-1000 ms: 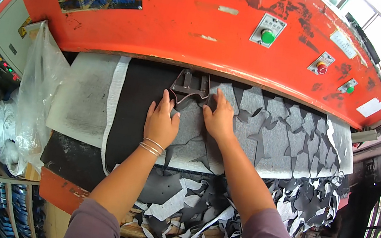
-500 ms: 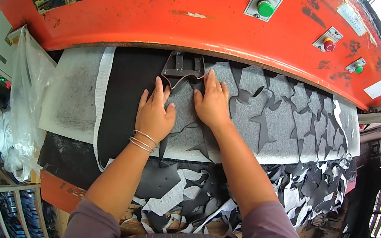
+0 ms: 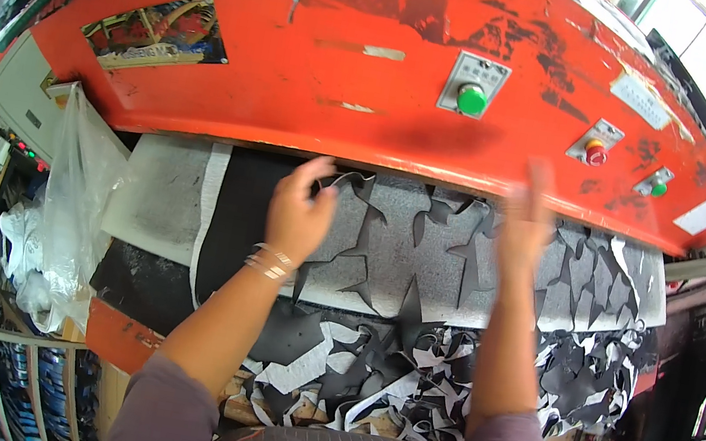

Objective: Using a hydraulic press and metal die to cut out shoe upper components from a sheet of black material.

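My left hand (image 3: pixel 300 216) is at the lower edge of the red press (image 3: pixel 406 127), thumb and fingers apart and slightly curled. Just beside its fingertips shows the curved rim of a metal cutting die (image 3: pixel 354 178), mostly hidden beneath the press. The die lies on a black sheet (image 3: pixel 247 203) with many shapes cut out of it, spread over a grey-white board (image 3: pixel 159 197). My right hand (image 3: pixel 527 226) is raised in front of the press, over the cut part of the sheet, touching nothing I can see. Motion smears its fingers.
On the press front are a green button (image 3: pixel 471 99), a red button (image 3: pixel 596 153) and a smaller green button (image 3: pixel 658 189). Black and white offcuts (image 3: pixel 400 387) pile along the near side. A clear plastic sheet (image 3: pixel 79 184) hangs at the left above a wooden rack (image 3: pixel 38 343).
My right hand has left the die and moved right and up. My left hand has stayed near the die, which now sits mostly under the press. The view has shifted upward.
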Demonstrator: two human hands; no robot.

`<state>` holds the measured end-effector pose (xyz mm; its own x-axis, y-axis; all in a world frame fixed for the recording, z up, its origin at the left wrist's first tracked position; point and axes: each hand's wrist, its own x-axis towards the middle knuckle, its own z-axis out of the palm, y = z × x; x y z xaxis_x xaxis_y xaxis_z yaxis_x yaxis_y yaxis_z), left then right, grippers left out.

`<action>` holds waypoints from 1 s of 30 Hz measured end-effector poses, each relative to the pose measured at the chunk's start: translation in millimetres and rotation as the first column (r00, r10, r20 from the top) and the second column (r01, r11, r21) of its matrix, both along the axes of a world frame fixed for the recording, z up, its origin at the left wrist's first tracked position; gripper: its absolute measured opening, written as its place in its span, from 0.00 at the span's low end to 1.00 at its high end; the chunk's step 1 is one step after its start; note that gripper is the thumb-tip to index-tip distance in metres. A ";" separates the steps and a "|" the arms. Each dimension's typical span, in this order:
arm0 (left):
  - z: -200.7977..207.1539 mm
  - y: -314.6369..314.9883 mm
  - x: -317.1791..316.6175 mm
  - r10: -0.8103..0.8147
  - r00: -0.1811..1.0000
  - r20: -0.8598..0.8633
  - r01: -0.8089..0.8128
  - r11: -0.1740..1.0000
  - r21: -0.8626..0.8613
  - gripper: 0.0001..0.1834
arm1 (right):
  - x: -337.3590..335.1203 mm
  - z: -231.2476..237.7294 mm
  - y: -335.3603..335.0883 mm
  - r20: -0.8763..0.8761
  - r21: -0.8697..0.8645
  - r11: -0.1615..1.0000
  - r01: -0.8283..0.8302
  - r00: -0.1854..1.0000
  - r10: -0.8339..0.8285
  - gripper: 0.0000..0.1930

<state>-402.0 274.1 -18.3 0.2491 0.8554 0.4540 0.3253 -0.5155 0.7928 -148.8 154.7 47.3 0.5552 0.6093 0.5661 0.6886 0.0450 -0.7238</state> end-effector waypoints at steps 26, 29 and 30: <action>-5.5 -338.0 -220.6 -0.225 0.726 -0.649 0.223 0.971 -0.087 0.16 | 6.1 71.7 -224.4 -0.129 0.239 0.965 0.113 0.988 -0.083 0.18; -17.7 -344.6 -220.7 -0.036 0.841 -0.540 0.090 0.993 0.075 0.14 | -112.5 50.4 -163.5 -0.095 0.240 0.936 -0.256 0.954 0.285 0.11; -19.7 -343.7 -221.5 -0.042 0.845 -0.534 0.091 0.994 0.065 0.14 | -143.2 41.8 -148.0 -0.024 0.148 0.924 -0.352 0.933 0.359 0.11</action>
<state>-623.5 -69.5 -38.0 0.5275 0.7926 0.3059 0.6463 -0.6080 0.4611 -292.0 6.7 89.1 0.3464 0.6890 0.6366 0.5721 0.3826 -0.7254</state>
